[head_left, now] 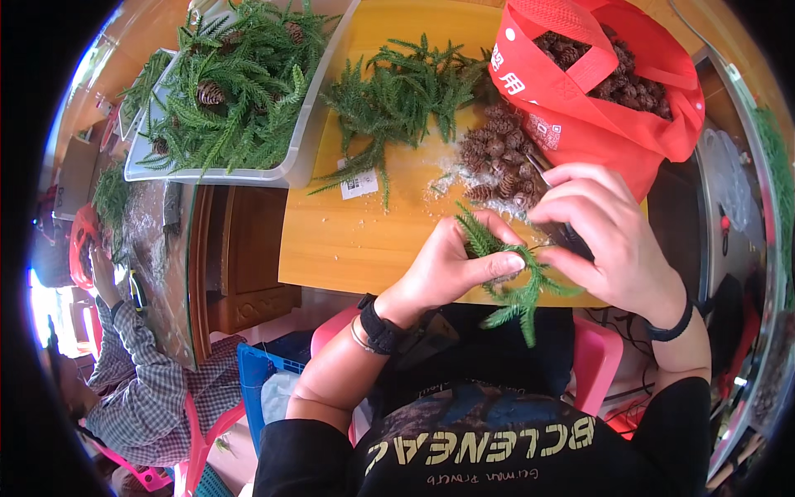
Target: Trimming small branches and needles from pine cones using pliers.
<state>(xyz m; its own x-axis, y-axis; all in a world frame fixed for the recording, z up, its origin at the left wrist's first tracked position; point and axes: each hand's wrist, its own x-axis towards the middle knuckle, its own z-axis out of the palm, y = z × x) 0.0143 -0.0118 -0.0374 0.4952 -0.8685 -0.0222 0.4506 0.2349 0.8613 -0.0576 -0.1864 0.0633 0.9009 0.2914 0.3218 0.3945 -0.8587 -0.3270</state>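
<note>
My left hand [455,261] pinches a green artificial pine sprig [517,294] between thumb and fingers, just above the table's near edge. My right hand [600,228] is close beside it, its thumb and fingers curled toward the sprig's stem. A thin dark piece seems to lie at those fingertips, too small to name. Behind the right hand, a dark slim object [538,161] shows partly; whether the hand holds it I cannot tell. Just beyond both hands, brown pine cones [499,153] are heaped on white crumbs.
On the yellow table [331,248] lie loose green sprigs [406,87] and a white label [358,185]. A clear plastic bin [290,170] of sprigs and cones stands far left. A red bag [596,132] of pine cones is far right. Another person [149,381] works at the left.
</note>
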